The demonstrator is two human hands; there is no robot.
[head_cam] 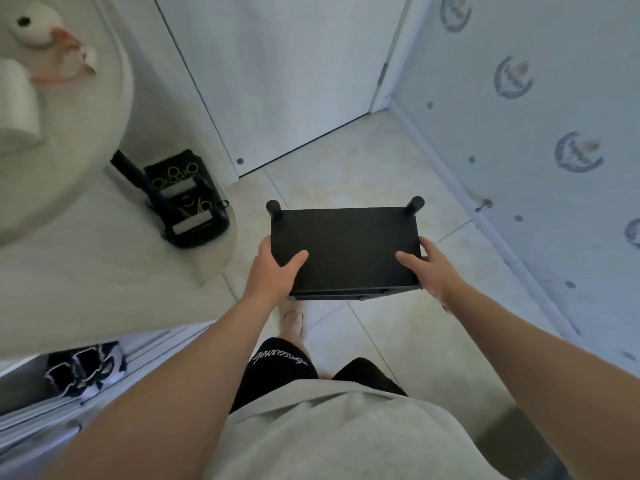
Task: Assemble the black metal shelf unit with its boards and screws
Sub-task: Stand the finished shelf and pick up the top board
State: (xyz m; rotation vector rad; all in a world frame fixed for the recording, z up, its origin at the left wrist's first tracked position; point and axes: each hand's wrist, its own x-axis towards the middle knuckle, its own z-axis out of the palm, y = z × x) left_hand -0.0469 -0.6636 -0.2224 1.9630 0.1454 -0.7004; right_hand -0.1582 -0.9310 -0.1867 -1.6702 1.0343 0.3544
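Note:
I hold the black shelf unit in the air above the tiled floor, its flat black top board facing me. Two black round posts stick out at its far corners, one on the left and one on the right. My left hand grips the near left corner, thumb lying on top of the board. My right hand grips the near right corner the same way. The underside and lower boards are hidden.
A white closed door stands ahead. A patterned wall runs along the right. At left are a round white table with a plush toy, and a black bag on a pale surface. Tiled floor lies below.

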